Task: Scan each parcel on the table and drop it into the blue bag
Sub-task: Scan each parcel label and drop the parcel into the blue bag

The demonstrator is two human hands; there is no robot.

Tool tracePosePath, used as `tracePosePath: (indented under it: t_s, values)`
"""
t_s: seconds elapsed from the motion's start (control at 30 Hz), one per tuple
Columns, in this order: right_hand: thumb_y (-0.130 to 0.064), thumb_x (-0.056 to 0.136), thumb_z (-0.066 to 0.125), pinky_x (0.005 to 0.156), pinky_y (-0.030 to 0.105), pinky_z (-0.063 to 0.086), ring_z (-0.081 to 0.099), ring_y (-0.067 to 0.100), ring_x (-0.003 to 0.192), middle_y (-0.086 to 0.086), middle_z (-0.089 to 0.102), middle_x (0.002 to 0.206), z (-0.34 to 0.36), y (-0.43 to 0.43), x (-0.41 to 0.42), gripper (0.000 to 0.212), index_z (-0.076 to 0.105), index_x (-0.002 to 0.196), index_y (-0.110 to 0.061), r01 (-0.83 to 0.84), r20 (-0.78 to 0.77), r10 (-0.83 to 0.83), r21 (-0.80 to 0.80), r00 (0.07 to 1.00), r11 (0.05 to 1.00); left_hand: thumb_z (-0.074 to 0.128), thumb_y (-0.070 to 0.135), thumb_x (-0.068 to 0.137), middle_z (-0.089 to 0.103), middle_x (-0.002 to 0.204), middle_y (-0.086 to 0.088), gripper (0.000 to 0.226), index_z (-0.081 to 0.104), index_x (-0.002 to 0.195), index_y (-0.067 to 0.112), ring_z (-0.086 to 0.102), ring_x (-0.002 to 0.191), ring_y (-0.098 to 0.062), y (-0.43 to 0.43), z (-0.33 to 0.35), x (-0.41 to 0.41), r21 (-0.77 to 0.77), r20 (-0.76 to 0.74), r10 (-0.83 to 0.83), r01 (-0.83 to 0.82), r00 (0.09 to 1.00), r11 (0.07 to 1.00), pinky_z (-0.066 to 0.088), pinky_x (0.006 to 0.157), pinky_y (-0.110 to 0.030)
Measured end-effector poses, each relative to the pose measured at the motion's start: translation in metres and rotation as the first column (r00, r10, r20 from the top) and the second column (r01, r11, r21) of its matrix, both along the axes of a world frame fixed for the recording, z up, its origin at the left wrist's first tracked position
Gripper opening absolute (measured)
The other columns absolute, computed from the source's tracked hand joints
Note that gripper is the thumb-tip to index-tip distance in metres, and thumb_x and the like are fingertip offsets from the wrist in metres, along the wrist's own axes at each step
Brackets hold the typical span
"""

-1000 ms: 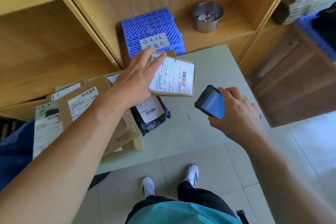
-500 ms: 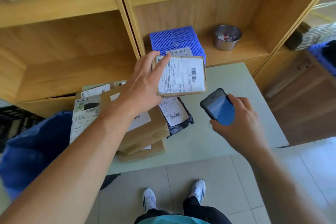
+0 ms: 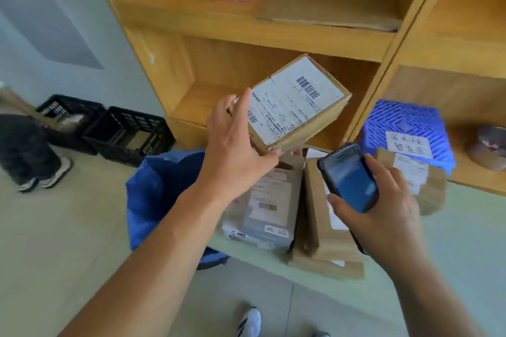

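Currently mid-handling of one parcel. Left hand point(image 3: 235, 145) grips a flat cardboard parcel point(image 3: 297, 102) at its near-left corner, fingers over the left edge and thumb at the lower corner. The parcel is in the air and tilted, shipping label and barcode facing the camera. It hangs above the left end of the counter point(image 3: 465, 238), just up and right of the blue bag point(image 3: 161, 194). Right hand point(image 3: 388, 213) is wrapped round a handheld scanner point(image 3: 349, 178), screen up, head pointing roughly toward the held parcel. The screen is too blurred to tell whether a scan has registered. The bag stands on the floor against the counter's left end, mouth open and slumped. Waiting on the counter: a grey-labelled parcel point(image 3: 262, 205), a stack of cardboard boxes point(image 3: 317, 227) just beside it, and a small taped parcel point(image 3: 413, 180) further right, near a blue crate point(image 3: 408, 126) on the shelf. Judgement: the step in hand is scan-then-drop of this parcel, with several left to do. To do it well, hold the label steady toward the scanner head, keep fingertips off the barcode, and wait for confirmation before moving. Then carry the parcel left until it sits squarely over the bag mouth, lower it inside the rim, and only then let go. Risk: the slumped rim could catch a corner and tip the parcel onto the floor.
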State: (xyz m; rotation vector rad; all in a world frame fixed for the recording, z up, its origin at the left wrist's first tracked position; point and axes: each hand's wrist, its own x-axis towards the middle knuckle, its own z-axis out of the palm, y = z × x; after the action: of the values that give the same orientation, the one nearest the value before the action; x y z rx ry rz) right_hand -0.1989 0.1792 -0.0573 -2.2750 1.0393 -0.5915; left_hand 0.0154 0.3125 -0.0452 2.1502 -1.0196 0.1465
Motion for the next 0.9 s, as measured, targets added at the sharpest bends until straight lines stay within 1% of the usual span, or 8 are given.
tracePosePath:
  t_s: [0.13,0.2,0.33,0.4,0.47,0.63,0.8,0.9]
  values:
    - [-0.05,0.07,0.08,0.086,0.027,0.038,0.046,0.014,0.112,-0.005,0.047,0.126,0.0,0.043,0.075,0.091,0.04,0.147,-0.024,-0.177,-0.027,0.177,-0.001,0.984,0.984,0.085,0.04,0.073,0.028,0.154,-0.006,0.107,0.024,0.158,0.02,0.027,0.144,-0.023,0.078,-0.018,0.043,0.005,-0.027,0.179,-0.179,0.984,0.984,0.035,0.114,-0.035]
    - [-0.053,0.071,0.078,0.086,0.031,0.043,0.047,0.015,0.112,-0.005,0.047,0.124,-0.009,0.065,0.112,0.089,0.039,0.146,-0.025,-0.26,-0.046,0.26,0.001,0.965,0.966,0.086,0.042,0.071,0.03,0.154,-0.008,0.108,0.025,0.157,0.021,0.03,0.142,-0.029,0.119,-0.031,0.064,0.041,-0.03,0.278,-0.276,0.96,0.96,0.038,0.114,-0.042]
    - [-0.056,0.073,0.073,0.083,0.022,0.037,0.045,0.017,0.116,-0.001,0.047,0.128,-0.025,0.097,0.175,0.085,0.041,0.145,-0.023,-0.366,-0.097,0.368,0.038,0.925,0.93,0.073,0.06,0.064,0.035,0.146,-0.01,0.108,0.029,0.155,0.022,0.04,0.134,-0.031,0.176,-0.061,0.097,0.104,-0.059,0.409,-0.402,0.911,0.91,0.047,0.105,-0.048]
    - [-0.058,0.072,0.072,0.094,0.033,0.043,0.043,0.021,0.125,0.002,0.046,0.137,-0.035,0.112,0.202,0.09,0.037,0.147,-0.022,-0.397,-0.105,0.401,0.056,0.91,0.916,0.064,0.07,0.061,0.038,0.14,-0.009,0.11,0.03,0.154,0.022,0.044,0.129,-0.029,0.197,-0.082,0.11,0.151,-0.122,0.475,-0.457,0.871,0.876,0.05,0.1,-0.049]
    - [-0.058,0.073,0.073,0.103,0.041,0.041,0.04,0.022,0.132,0.001,0.043,0.144,-0.046,0.126,0.224,0.1,0.025,0.153,-0.022,-0.408,-0.12,0.418,0.096,0.901,0.908,0.064,0.072,0.06,0.04,0.136,-0.008,0.111,0.031,0.153,0.023,0.043,0.126,-0.029,0.214,-0.105,0.122,0.204,-0.187,0.541,-0.507,0.82,0.838,0.05,0.1,-0.049]
    - [-0.056,0.074,0.074,0.101,0.037,0.038,0.041,0.02,0.133,-0.001,0.04,0.147,-0.074,0.141,0.253,0.106,0.014,0.155,-0.023,-0.392,-0.194,0.42,0.168,0.887,0.905,0.087,0.047,0.066,0.039,0.138,-0.01,0.102,0.035,0.15,0.02,0.036,0.128,-0.033,0.235,-0.168,0.133,0.309,-0.267,0.604,-0.527,0.751,0.792,0.045,0.102,-0.044]
    - [-0.052,0.075,0.076,0.099,0.039,0.04,0.042,0.02,0.13,-0.002,0.04,0.145,-0.094,0.137,0.253,0.103,0.016,0.155,-0.026,-0.339,-0.27,0.388,0.212,0.881,0.917,0.09,0.039,0.062,0.039,0.138,-0.018,0.098,0.043,0.145,0.015,0.041,0.125,-0.042,0.237,-0.225,0.116,0.364,-0.324,0.665,-0.56,0.673,0.744,0.05,0.097,-0.05]
    - [-0.053,0.075,0.076,0.096,0.041,0.042,0.043,0.022,0.128,-0.002,0.042,0.141,-0.099,0.134,0.254,0.102,0.017,0.154,-0.027,-0.316,-0.314,0.37,0.21,0.874,0.925,0.09,0.037,0.064,0.035,0.142,-0.018,0.097,0.043,0.145,0.013,0.037,0.129,-0.041,0.229,-0.241,0.11,0.363,-0.347,0.676,-0.572,0.65,0.736,0.049,0.1,-0.055]
